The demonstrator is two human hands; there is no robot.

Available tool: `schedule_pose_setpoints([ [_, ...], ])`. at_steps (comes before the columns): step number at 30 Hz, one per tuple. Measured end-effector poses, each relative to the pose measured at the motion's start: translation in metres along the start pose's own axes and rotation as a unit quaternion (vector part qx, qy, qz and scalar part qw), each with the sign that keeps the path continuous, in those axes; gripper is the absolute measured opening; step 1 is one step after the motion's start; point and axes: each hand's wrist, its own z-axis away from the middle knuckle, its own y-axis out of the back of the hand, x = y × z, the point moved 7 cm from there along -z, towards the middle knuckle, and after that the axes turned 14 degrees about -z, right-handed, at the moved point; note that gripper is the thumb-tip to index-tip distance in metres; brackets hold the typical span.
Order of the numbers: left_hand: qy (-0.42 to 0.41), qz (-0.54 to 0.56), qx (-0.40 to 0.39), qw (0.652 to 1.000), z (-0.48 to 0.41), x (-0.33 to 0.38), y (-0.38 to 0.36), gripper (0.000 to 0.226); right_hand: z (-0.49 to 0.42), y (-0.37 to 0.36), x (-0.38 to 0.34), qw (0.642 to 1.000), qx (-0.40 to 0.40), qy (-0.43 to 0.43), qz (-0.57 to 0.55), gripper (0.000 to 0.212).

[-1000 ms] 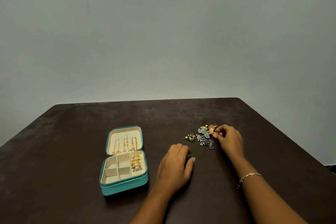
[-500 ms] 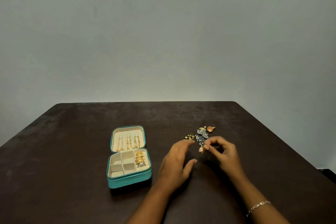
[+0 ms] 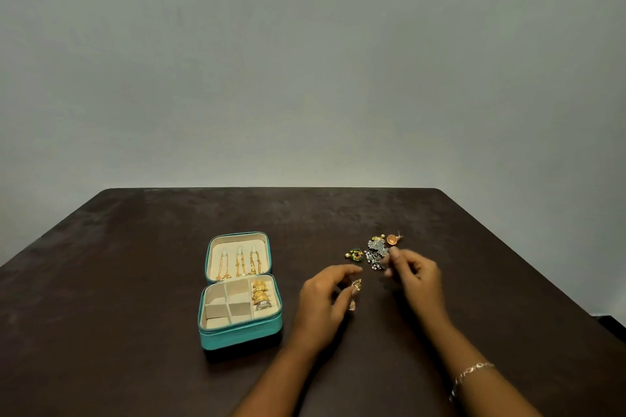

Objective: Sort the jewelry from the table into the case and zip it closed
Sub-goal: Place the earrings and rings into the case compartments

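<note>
Left hand pinched a gold earring; right hand was blurred, its grip unclear. The earring was best lowered gently into 1 empty case compartment.

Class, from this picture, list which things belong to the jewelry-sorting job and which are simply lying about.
Job: teal case; loose jewelry pile; gold earring pinched by left hand; right hand, blurred, at the pile.
Just there: bracelet on the right wrist; dark table; grey wall.
</note>
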Motion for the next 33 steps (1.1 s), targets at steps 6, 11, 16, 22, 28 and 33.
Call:
schedule_pose_setpoints([
  [6,0.025,0.028,0.017,0.999,-0.001,-0.007,0.004,0.018,-0.046,0.026,0.036,0.977,0.097,-0.076,0.173,0.023],
  [11,0.042,0.026,0.03,0.998,-0.002,-0.012,0.002,0.032,-0.067,0.013,0.043,0.944,0.026,-0.117,0.306,0.039],
  [16,0.047,0.034,0.03,0.998,-0.002,-0.016,0.001,0.027,-0.077,0.009,0.048,0.924,0.0,-0.125,0.362,0.024],
  [22,0.052,0.042,0.041,0.997,-0.003,-0.018,0.003,0.021,-0.074,0.019,0.045,0.952,0.065,-0.103,0.28,0.011],
  [28,0.071,0.039,0.043,0.996,-0.003,-0.017,0.005,0.035,-0.057,0.028,0.037,0.986,0.066,-0.073,0.131,0.005],
  [33,0.102,0.049,0.036,0.993,-0.008,-0.023,0.001,0.039,-0.035,0.032,0.036,0.995,0.044,-0.088,-0.008,0.007],
])
